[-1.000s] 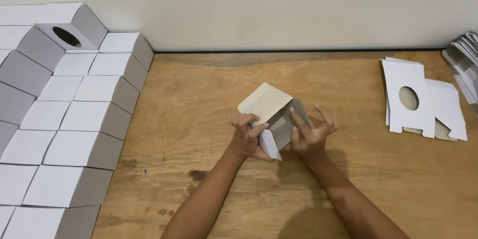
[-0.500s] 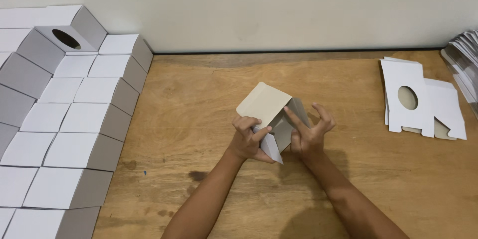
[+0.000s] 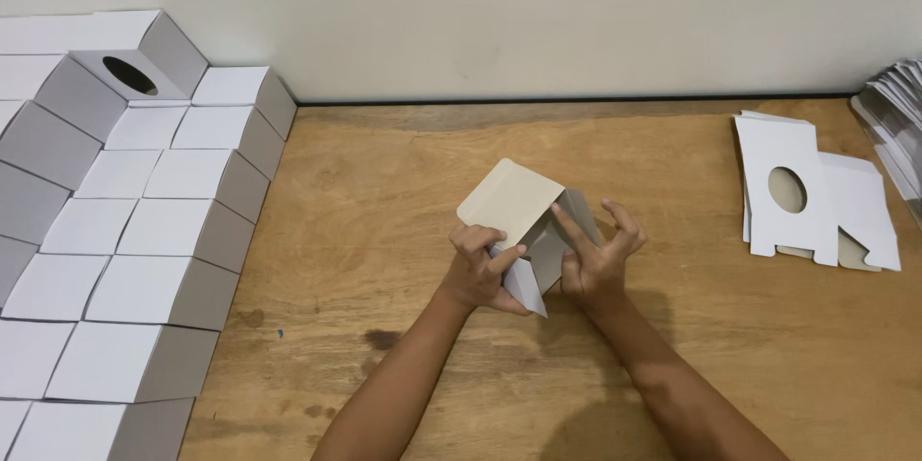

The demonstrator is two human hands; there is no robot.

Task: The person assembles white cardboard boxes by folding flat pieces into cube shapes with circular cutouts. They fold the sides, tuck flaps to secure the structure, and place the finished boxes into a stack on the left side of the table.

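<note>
While between both hands [image 3: 480, 269] [image 3: 597, 254], carton [image 3: 523, 216], half-folded

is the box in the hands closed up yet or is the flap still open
Open: the small box held by the left hand and right hand has its flap raised.

I'm seeing the box [image 3: 523, 230] sitting mid-table, half folded, white outside, grey-brown inside, its top flap tilting up toward the far left.

Wooden table [image 3: 384, 230] against a plain pale wall [image 3: 576, 19], evenly lit.
</note>
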